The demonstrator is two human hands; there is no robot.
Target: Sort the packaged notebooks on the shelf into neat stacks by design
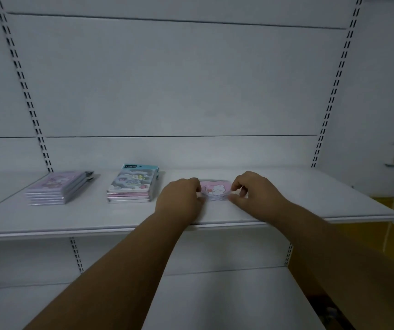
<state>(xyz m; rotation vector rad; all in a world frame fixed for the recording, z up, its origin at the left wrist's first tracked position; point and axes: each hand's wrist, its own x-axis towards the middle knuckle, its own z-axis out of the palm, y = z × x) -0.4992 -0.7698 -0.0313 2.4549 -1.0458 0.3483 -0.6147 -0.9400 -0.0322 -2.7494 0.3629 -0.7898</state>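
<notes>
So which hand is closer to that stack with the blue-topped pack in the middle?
Left. The left hand sits just right of the middle stack, gripping the pink notebook. The right hand holds that notebook's far side, farther from the stack.

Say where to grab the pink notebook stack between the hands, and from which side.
By its two short side edges, one hand per side. The pink stack lies flat on the shelf, so its top gives nothing to pinch, and its sides are the free edges. The left hand and right hand already flank it there, fingers curled at the edges. Probably best to squeeze inward and lift.
</notes>
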